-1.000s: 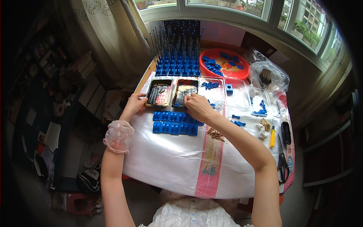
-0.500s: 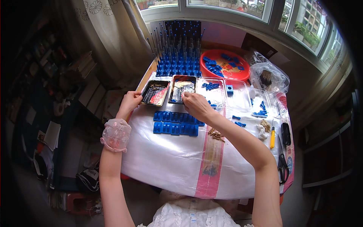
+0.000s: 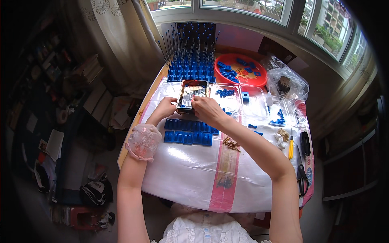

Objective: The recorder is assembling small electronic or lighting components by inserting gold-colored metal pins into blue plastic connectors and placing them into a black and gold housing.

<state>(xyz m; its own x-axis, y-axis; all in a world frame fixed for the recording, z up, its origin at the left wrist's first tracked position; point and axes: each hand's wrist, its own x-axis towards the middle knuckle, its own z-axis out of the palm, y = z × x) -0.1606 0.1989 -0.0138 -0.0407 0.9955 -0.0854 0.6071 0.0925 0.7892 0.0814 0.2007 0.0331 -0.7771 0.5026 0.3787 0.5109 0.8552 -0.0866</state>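
Note:
A small black tray [image 3: 182,94] with silvery and pale bits in it stands before me on the table. My left hand [image 3: 166,106] is at its left side, the fingers closed on the edge. My right hand [image 3: 206,107] reaches over the tray's front right part, fingertips pinched together low inside it. What they pinch, if anything, is hidden. Just in front of the tray lie two rows of blue slotted plastic blocks [image 3: 187,137]. Brass pins [image 3: 231,144] lie loose under my right forearm.
Behind the tray stand rows of blue blocks [image 3: 190,75] with upright springs and rods. A red round tray [image 3: 261,79] holds blue parts. Clear boxes [image 3: 253,109], a plastic bag [image 3: 298,83], a yellow cutter [image 3: 291,148] and black scissors [image 3: 302,178] are on the right.
My left hand has moved right, to the remaining visible black tray. The other black tray, with brass pins, no longer shows at its place on the left. My right hand has shifted slightly left.

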